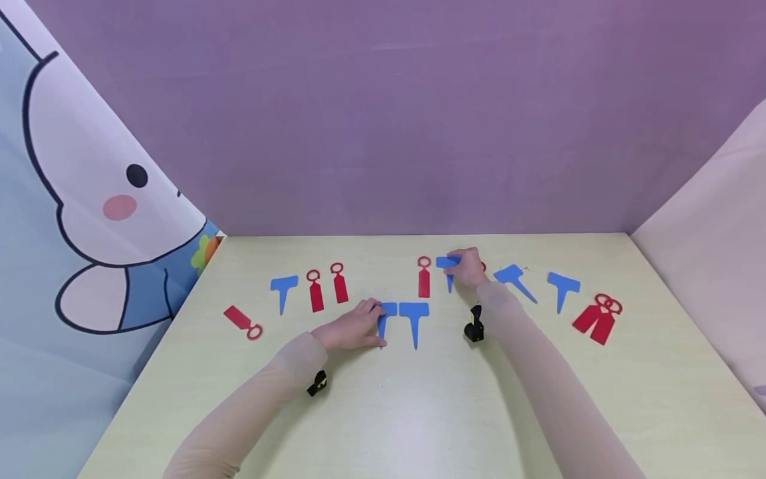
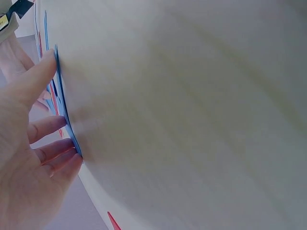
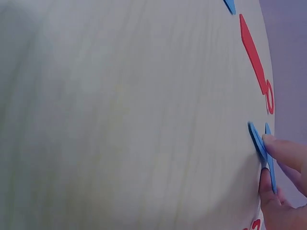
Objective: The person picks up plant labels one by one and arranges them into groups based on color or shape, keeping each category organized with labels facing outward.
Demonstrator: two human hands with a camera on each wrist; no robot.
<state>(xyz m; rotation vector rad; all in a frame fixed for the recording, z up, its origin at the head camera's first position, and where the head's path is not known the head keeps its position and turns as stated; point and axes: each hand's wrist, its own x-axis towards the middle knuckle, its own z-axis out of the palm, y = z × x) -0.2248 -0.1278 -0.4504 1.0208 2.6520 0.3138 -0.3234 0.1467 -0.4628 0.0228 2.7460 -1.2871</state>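
Note:
In the head view my left hand [image 1: 356, 324] rests on a blue T-shaped plant label [image 1: 389, 310], thumb by its stem and fingers by its head. The left wrist view shows its fingertips on the label's thin edge [image 2: 66, 112]. Right beside it lies a similar blue label [image 1: 414, 311]. Farther back, my right hand [image 1: 469, 267] pinches another blue T-shaped plant label [image 1: 443, 262], its stem toward me; the right wrist view shows this blue label [image 3: 259, 143] between thumb and finger. A red ring-topped tag [image 1: 424, 283] lies left of it; another red tag [image 1: 483, 266] is mostly hidden by the hand.
To the left lie a blue label [image 1: 284, 284], two upright red tags [image 1: 316, 297] and a slanted red tag [image 1: 237, 317]. On the right are a tilted blue label [image 1: 510, 273], another blue label [image 1: 563, 282] and two overlapping red tags [image 1: 602, 328]. A purple backdrop [image 1: 419, 133] borders the table [image 1: 383, 426].

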